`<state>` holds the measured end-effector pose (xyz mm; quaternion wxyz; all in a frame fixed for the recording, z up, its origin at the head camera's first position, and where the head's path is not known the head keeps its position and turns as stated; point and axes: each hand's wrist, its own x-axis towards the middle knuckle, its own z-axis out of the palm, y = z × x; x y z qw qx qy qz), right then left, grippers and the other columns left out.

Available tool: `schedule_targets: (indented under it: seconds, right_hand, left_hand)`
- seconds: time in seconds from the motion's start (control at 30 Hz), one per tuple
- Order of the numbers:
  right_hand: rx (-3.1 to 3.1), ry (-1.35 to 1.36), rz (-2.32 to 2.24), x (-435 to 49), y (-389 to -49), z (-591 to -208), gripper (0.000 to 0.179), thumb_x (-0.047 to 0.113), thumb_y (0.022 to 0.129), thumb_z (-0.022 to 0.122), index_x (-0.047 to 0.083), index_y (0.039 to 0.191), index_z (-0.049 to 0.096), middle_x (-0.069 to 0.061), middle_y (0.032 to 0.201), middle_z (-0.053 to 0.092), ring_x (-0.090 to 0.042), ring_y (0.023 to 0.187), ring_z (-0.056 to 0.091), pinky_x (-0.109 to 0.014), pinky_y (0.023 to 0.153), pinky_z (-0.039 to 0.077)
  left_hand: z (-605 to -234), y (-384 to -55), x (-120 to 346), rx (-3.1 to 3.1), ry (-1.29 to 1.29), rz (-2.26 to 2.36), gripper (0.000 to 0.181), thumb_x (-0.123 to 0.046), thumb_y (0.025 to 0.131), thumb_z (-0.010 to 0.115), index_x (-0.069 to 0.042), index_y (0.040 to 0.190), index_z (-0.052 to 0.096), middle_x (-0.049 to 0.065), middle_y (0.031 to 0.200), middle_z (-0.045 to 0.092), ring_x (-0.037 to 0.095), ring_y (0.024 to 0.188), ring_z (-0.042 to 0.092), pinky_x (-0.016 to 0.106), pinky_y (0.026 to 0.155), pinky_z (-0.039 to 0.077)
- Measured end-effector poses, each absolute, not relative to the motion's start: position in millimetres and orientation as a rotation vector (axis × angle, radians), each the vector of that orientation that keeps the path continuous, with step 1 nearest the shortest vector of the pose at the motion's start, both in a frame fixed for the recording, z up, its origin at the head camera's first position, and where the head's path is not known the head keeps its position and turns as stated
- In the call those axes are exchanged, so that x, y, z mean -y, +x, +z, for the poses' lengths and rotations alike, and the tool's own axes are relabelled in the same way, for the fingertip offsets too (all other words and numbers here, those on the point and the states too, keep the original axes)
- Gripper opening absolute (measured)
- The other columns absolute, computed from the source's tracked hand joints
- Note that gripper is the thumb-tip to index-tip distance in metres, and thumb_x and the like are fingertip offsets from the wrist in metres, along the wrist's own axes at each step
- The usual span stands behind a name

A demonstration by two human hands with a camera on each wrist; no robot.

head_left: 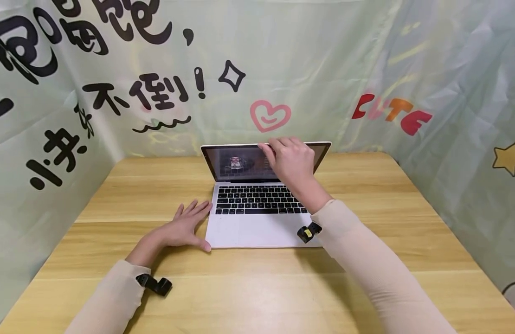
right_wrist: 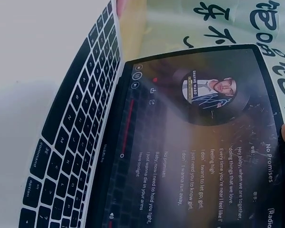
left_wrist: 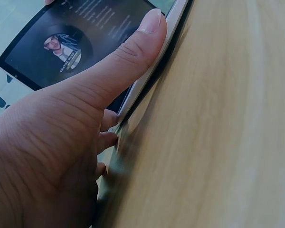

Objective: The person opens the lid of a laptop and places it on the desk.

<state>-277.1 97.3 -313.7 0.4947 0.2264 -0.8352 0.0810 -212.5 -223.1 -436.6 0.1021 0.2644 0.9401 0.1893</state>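
Note:
A silver laptop (head_left: pixel 249 232) stands unfolded on the wooden table, its black keyboard (head_left: pixel 257 199) toward the person. My right hand (head_left: pixel 294 162) holds the top edge of the screen lid (head_left: pixel 249 162), thumb on the front and fingers over the rim. My left hand (head_left: pixel 184 230) lies spread at the laptop's left side, with thumb and fingertips at the base edge. In the left wrist view the left thumb (left_wrist: pixel 133 52) is straight along that edge. A music player with song lyrics fills the lit screen (right_wrist: pixel 194 137) in the right wrist view.
The wooden table (head_left: pixel 257 287) reaches back to a pale green cloth (head_left: pixel 316 60) printed with dark writing, a pink heart and coloured letters. Cloth also hangs along both sides. Each sleeve cuff carries a small black device, such as the one (head_left: pixel 157 284) on the left.

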Motion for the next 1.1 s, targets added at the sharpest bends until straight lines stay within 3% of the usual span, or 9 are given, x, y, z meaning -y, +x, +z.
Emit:
schedule_targets:
  seconds: [0.4, 0.6, 0.73, 0.9, 1.1]
  right_hand:
    - [2.05, 0.576, 0.167, -100.6, -294.8, -309.1, 0.041, 0.047, 0.096, 0.058, 0.011, 0.09, 0.077, -0.005, 0.074, 0.071, -0.025, 0.07, 0.067, -0.04, 0.052, 0.053]
    - [2.075, 0.555, 0.175, -97.7, -301.8, -307.6, 0.039, 0.045, 0.098, 0.057, 0.012, 0.097, 0.076, -0.006, 0.079, 0.072, -0.027, 0.071, 0.066, -0.041, 0.053, 0.053]
    - [2.077, 0.542, 0.204, -95.9, -307.2, -307.0, 0.037, 0.044, 0.098, 0.057, 0.013, 0.102, 0.077, -0.006, 0.088, 0.074, -0.029, 0.075, 0.067, -0.043, 0.059, 0.055]
    - [2.08, 0.525, 0.244, -94.4, -316.6, -310.0, 0.039, 0.045, 0.098, 0.057, 0.011, 0.098, 0.077, -0.006, 0.092, 0.074, -0.029, 0.085, 0.067, -0.043, 0.072, 0.056]
    - [2.063, 0.515, 0.328, -91.2, -330.0, -314.1, 0.04, 0.044, 0.097, 0.058, 0.009, 0.108, 0.076, -0.009, 0.096, 0.074, -0.029, 0.094, 0.066, -0.041, 0.089, 0.052]
  left_hand:
    - [-437.9, -212.1, 222.7, -2.769, 0.765, 0.556, 0.13, -0.077, 0.062, 0.071, -0.01, 0.158, 0.015, 0.014, 0.162, 0.013, 0.04, 0.147, -0.002, 0.063, 0.111, -0.009]
    - [-437.0, -211.8, 222.8, -2.767, 0.763, 0.56, 0.131, -0.079, 0.061, 0.07, -0.01, 0.158, 0.015, 0.013, 0.162, 0.014, 0.04, 0.147, -0.002, 0.064, 0.111, -0.009]
    - [-436.3, -212.1, 223.1, -2.77, 0.769, 0.564, 0.131, -0.08, 0.061, 0.069, -0.009, 0.158, 0.015, 0.014, 0.162, 0.013, 0.04, 0.147, -0.002, 0.064, 0.111, -0.009]
    - [-436.6, -211.2, 223.1, -2.763, 0.764, 0.564, 0.131, -0.08, 0.061, 0.069, -0.009, 0.158, 0.015, 0.013, 0.162, 0.013, 0.04, 0.147, -0.002, 0.063, 0.111, -0.009]
    - [-436.4, -210.4, 223.2, -2.766, 0.758, 0.568, 0.13, -0.079, 0.062, 0.07, -0.01, 0.158, 0.015, 0.013, 0.162, 0.013, 0.04, 0.147, -0.002, 0.063, 0.111, -0.009]
